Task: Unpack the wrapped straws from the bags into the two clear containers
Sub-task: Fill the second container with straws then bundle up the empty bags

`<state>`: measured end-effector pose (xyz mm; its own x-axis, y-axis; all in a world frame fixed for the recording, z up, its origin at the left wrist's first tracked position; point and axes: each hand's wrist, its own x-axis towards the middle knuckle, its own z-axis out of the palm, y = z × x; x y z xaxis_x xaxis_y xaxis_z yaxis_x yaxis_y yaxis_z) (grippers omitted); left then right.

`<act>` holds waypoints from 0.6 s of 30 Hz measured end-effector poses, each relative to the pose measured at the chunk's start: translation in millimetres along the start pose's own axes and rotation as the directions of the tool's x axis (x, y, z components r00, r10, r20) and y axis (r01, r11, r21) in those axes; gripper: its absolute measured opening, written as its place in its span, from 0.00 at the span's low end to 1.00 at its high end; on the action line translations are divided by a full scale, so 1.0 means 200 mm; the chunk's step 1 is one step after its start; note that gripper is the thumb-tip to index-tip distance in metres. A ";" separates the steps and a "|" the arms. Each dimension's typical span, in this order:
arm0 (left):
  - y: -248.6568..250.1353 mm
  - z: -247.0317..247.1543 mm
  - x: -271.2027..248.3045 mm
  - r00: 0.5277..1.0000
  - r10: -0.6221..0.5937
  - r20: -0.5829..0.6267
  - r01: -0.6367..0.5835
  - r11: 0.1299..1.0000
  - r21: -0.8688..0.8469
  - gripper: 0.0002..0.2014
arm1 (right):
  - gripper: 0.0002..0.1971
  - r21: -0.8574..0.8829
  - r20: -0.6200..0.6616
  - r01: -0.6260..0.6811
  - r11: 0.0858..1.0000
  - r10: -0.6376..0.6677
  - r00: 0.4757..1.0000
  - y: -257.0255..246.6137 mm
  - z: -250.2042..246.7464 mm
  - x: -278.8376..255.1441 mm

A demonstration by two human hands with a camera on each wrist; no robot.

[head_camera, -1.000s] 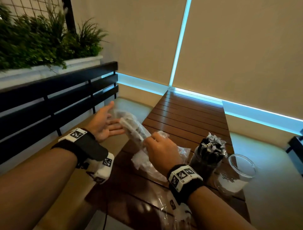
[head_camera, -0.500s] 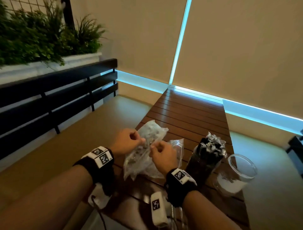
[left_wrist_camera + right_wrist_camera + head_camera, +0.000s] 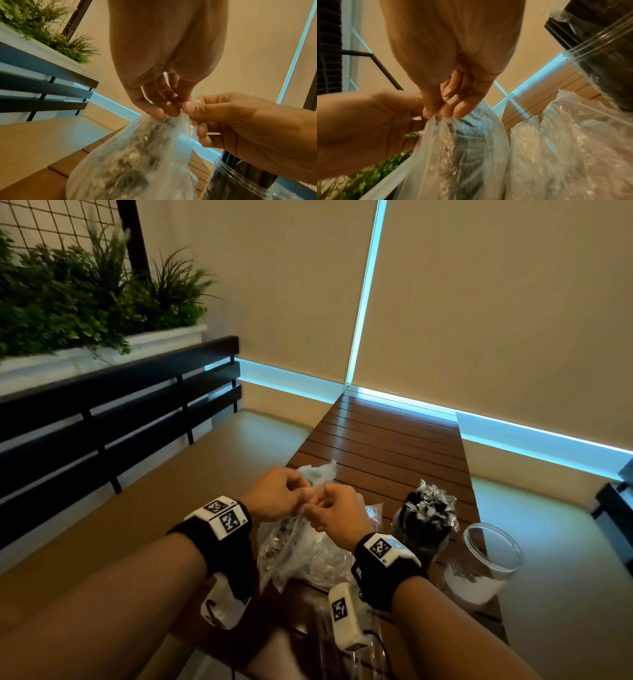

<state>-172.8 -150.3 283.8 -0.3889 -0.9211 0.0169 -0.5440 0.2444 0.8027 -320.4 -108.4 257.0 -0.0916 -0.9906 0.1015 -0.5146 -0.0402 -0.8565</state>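
A clear plastic bag of wrapped straws (image 3: 291, 546) hangs upright over the near end of the slatted wooden table (image 3: 387, 440). My left hand (image 3: 277, 494) and my right hand (image 3: 334, 513) pinch its top edge side by side, fingertips almost touching. The wrist views show the same bag (image 3: 137, 155) (image 3: 462, 148) gathered under both sets of fingers. To the right a clear container (image 3: 424, 529) stands packed with dark wrapped straws. A second clear container (image 3: 483, 563) beside it shows only white at its bottom.
Another crumpled clear bag (image 3: 573, 142) lies just right of the held one. A black slatted bench back (image 3: 113, 412) and a planter of greenery (image 3: 85, 299) run along the left. Beige blinds close off the far end of the table.
My left hand came in from the open position on the left and took the bag's top. Both hands have since lifted the bag slightly and drawn closer together at its opening.
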 end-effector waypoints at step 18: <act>0.08 -0.01 -0.09 0.982 0.031 -0.185 0.041 0.929 0.368 0.25 | 0.07 -0.279 -0.330 0.125 0.952 -0.217 0.919 -0.07 -0.09 0.00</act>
<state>-174.1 -131.0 297.4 -0.2609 -0.9534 0.1516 -0.7949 0.3013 0.5266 -328.5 -105.9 277.4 -0.2540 -0.8580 0.4464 -0.7390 -0.1256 -0.6619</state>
